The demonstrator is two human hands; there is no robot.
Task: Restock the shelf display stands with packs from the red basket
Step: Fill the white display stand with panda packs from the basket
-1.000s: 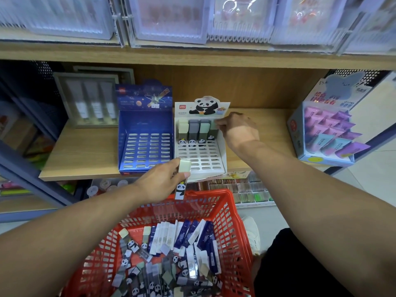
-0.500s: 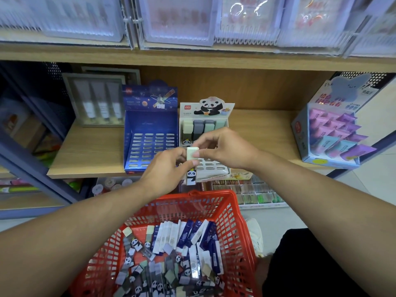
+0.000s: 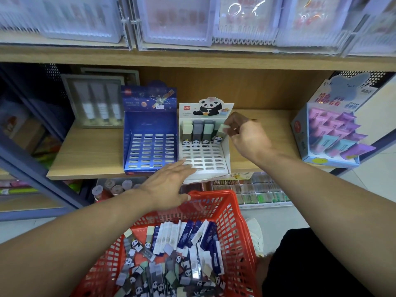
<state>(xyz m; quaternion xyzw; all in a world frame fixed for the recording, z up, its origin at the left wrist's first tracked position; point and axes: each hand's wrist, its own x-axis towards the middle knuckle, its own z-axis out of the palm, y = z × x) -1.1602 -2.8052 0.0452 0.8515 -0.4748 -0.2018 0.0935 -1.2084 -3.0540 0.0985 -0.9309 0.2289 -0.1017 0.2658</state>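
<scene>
Right hand (image 3: 246, 136) pinching pack (image 3: 222, 130) at stand (image 3: 226, 151) right wall; left hand (image 3: 169, 185) flat, empty, over basket (image 3: 233, 211) rim.

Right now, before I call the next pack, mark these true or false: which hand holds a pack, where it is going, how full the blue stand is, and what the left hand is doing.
1. The right hand pinches a panda pack. True.
2. That pack is at the blue stand. False: it is at the back row of the white panda stand.
3. The blue stand's slots hold no packs. True.
4. The left hand grips a pack. False: it is open, above the red basket.
</scene>
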